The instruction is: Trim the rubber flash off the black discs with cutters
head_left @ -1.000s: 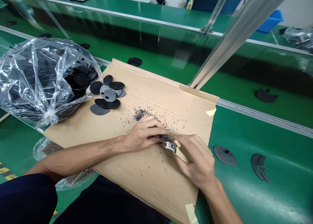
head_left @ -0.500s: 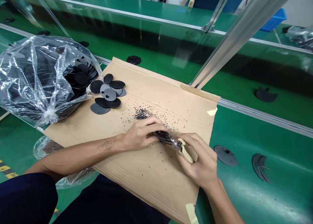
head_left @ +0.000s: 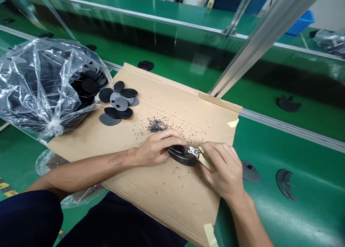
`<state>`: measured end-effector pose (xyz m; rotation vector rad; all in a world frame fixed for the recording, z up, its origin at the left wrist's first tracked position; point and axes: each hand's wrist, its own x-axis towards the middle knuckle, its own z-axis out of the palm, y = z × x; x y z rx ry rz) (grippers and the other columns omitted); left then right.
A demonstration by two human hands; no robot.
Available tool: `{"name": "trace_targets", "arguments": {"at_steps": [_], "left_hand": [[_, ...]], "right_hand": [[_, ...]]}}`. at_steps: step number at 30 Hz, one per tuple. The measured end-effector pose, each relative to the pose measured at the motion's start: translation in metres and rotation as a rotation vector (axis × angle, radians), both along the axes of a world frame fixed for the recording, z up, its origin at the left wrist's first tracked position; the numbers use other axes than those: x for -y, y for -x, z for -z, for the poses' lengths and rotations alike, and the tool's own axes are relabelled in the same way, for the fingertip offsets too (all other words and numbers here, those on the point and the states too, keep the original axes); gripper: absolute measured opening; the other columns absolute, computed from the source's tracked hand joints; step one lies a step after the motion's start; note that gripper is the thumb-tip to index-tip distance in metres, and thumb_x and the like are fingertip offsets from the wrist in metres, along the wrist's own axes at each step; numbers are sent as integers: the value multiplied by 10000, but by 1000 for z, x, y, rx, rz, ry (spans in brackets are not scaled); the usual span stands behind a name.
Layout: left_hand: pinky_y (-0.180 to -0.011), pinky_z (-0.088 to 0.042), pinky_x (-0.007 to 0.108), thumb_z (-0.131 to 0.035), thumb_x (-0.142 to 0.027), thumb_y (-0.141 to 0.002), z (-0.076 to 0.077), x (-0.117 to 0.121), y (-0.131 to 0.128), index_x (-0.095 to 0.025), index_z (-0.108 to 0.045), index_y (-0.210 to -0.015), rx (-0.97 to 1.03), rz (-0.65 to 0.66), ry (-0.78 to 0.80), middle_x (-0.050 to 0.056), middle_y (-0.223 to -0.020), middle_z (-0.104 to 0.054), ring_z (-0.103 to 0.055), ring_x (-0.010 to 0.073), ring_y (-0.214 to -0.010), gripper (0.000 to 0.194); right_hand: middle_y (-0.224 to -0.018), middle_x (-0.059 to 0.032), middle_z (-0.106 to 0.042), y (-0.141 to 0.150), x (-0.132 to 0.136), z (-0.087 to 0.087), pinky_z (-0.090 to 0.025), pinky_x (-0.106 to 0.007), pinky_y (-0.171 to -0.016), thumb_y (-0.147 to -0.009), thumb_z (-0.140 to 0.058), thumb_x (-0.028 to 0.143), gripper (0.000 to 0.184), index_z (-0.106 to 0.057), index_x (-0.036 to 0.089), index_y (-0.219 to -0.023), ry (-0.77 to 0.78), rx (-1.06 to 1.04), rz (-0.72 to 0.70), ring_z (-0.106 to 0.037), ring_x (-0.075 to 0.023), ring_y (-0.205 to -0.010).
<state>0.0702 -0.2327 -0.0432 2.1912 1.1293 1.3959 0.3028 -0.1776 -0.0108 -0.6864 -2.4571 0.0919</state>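
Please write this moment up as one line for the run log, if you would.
left hand: holds black disc | right hand: holds cutters at disc edge | cardboard: black crumbs, loose discs

The left hand [head_left: 156, 150] grips a black disc [head_left: 182, 157] over the cardboard [head_left: 172, 200], and the right hand [head_left: 222, 169] holds small snips [head_left: 195, 152] against its edge. Black crumbs [head_left: 156, 125] lie scattered nearby; more discs [head_left: 117, 105] sit beside a plastic bag [head_left: 40, 85].
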Motion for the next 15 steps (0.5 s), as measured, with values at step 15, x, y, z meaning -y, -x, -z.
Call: {"name": "trace_targets", "arguments": {"at_steps": [15], "left_hand": [[-766,-601,266,-557,-144,-964,1,0,3,-161,-626,-1208,-33,103,5,101,-1055,-695,-684,153,-929,254]], "right_hand": [[-857,-46,-721,-1,-1,-2,-381,-331,-615,-970,-591,137,156,-624,216,-1100,-99,22,-31,-582,-173,-715]]}}
